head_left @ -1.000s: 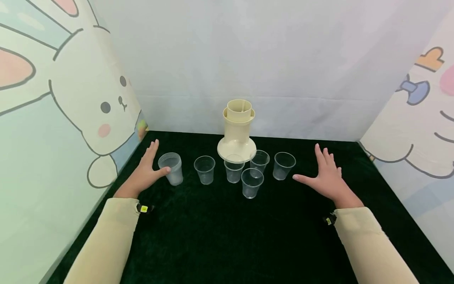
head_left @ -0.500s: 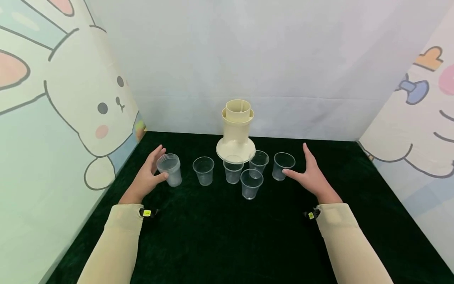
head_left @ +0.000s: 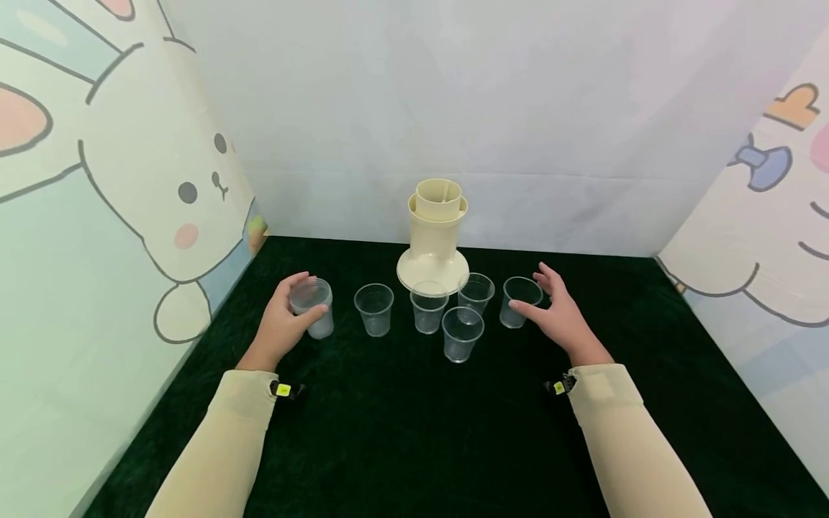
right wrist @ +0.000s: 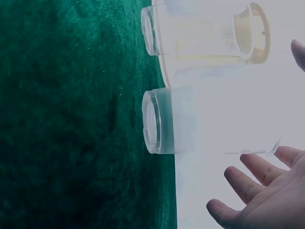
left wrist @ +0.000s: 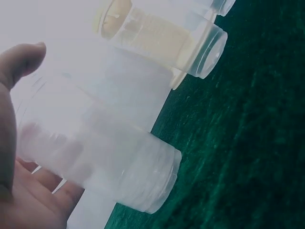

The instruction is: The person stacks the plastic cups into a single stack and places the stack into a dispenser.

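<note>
1. On the dark green cloth point(head_left: 414, 432): one nested cup stack point(head_left: 311, 293), five single clear cups, one cream stand point(head_left: 434, 241).
2. Positions, left to right: cup stack at the left; first single cup point(head_left: 374, 313); second single cup point(head_left: 427, 315), in front of the stand; front cup point(head_left: 458, 337), nearest the person; back cup point(head_left: 476, 288), behind the front cup; rightmost cup point(head_left: 518, 293). All upright.
3. Hands: two. Left hand point(head_left: 280, 324) around the cup stack, thumb on the near side, fingers behind; thumb and fingers apart, a small gap between thumb and rim in the left wrist view. Finger contact with the stack: cannot tell.
4. Right hand point(head_left: 560, 320) beside the rightmost cup, thumb crossing its near side in the head view. Fingers spread in the right wrist view, thumb well apart from them; fingertip contact with the cup cannot be settled.
5. Hidden or unclear: number of cups in the stack not countable, rims too close together. Left fingers partly behind the stack, blurred through its cloudy plastic. Rightmost cup's upper wall washed out against the pale backdrop in the right wrist view. Both sleeves point(head_left: 220, 439) cut off by the lower frame edge.
6. Containers: stack holds cups one inside another; cloth shows through the single cups; stand's outer tube holds a narrower tube point(head_left: 438, 205), a thin upright strip inside it.
</note>
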`<state>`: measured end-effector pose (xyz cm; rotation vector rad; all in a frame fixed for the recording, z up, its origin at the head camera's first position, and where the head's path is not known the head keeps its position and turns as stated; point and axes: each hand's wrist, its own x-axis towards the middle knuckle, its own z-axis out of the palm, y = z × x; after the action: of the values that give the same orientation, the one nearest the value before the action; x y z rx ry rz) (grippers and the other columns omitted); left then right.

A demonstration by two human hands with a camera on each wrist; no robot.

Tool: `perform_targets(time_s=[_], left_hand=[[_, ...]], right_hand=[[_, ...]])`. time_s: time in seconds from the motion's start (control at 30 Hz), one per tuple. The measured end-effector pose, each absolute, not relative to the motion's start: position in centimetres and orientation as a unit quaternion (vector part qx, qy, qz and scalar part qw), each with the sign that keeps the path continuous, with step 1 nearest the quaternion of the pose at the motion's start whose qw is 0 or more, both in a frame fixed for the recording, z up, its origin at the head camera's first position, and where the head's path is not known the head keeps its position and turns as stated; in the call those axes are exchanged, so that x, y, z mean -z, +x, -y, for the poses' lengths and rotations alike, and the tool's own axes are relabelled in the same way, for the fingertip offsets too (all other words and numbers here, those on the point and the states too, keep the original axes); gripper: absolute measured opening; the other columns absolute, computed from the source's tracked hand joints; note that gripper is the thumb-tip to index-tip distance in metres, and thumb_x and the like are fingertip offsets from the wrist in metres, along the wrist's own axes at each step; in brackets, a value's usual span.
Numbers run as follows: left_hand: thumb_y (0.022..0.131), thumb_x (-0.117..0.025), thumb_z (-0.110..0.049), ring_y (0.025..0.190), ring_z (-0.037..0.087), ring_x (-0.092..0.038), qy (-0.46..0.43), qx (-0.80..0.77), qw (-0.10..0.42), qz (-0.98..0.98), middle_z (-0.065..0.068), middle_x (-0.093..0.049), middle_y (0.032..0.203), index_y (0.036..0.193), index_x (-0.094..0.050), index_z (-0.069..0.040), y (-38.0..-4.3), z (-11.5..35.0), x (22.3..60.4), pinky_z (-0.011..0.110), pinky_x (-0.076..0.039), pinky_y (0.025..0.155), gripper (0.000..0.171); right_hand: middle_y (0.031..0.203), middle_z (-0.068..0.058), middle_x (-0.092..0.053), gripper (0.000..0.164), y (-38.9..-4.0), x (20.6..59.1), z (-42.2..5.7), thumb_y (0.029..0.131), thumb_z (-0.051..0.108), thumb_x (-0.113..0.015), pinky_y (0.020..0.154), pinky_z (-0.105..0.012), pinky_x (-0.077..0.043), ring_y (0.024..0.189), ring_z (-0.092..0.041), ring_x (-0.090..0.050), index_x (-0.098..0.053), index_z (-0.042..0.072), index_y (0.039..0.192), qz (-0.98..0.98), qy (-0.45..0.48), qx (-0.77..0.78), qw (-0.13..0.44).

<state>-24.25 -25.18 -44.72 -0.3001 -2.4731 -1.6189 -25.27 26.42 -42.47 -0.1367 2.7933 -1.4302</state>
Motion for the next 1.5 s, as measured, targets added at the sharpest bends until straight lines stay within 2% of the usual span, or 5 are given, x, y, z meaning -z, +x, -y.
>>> perform_targets(time_s=[0.4,0.63,0.83,1.27,1.5], left_hand=[[0.097,-0.073,-0.042,0.137,0.031,-0.048,-0.068,0.542,0.089,0.833,0.011,-0.049,0.15,0.154,-0.036,-0.008,-24.2,25.0,44.3,0.057,-0.038,0.107,0.076],[0.097,-0.072,-0.044,0.137,0.032,-0.048,-0.064,0.536,0.083,0.838,0.012,-0.048,0.152,0.155,-0.035,-0.007,-24.2,25.2,43.7,0.056,-0.037,0.107,0.077],[0.095,-0.072,-0.049,0.137,0.031,-0.048,-0.058,0.534,0.069,0.84,0.011,-0.048,0.151,0.155,-0.035,-0.01,-24.0,25.3,43.8,0.055,-0.037,0.106,0.081],[0.097,-0.072,-0.044,0.138,0.033,-0.047,-0.06,0.547,0.063,0.833,0.014,-0.047,0.152,0.155,-0.034,-0.007,-24.0,25.0,44.2,0.057,-0.036,0.109,0.079],[0.095,-0.073,-0.047,0.138,0.032,-0.047,-0.056,0.545,0.058,0.835,0.013,-0.046,0.153,0.155,-0.034,-0.009,-24.1,24.7,44.2,0.059,-0.034,0.111,0.081]], right_hand=[[0.166,-0.017,-0.027,0.099,-26.1,42.1,-26.1,0.097,0.049,-0.07,0.12,-0.06,-0.021,0.153,-0.038,-0.022,-0.008,0.014,0.166,-0.88,-0.051,0.47,0.028],[0.165,-0.017,-0.029,0.101,-26.6,41.8,-26.2,0.096,0.053,-0.07,0.117,-0.063,-0.025,0.151,-0.041,-0.026,-0.01,0.014,0.166,-0.884,-0.054,0.462,0.038],[0.163,-0.02,-0.032,0.097,-26.7,42.2,-26.3,0.097,0.05,-0.07,0.118,-0.06,-0.024,0.148,-0.039,-0.031,-0.015,0.01,0.165,-0.884,-0.063,0.461,0.043],[0.159,-0.021,-0.038,0.091,-26.1,42.4,-26.4,0.099,0.047,-0.067,0.117,-0.06,-0.027,0.145,-0.039,-0.037,-0.016,0.009,0.164,-0.884,-0.058,0.461,0.042],[0.158,-0.022,-0.038,0.093,-25.8,42.0,-26.6,0.098,0.051,-0.067,0.111,-0.062,-0.035,0.141,-0.041,-0.04,-0.017,0.009,0.164,-0.884,-0.062,0.46,0.049]])
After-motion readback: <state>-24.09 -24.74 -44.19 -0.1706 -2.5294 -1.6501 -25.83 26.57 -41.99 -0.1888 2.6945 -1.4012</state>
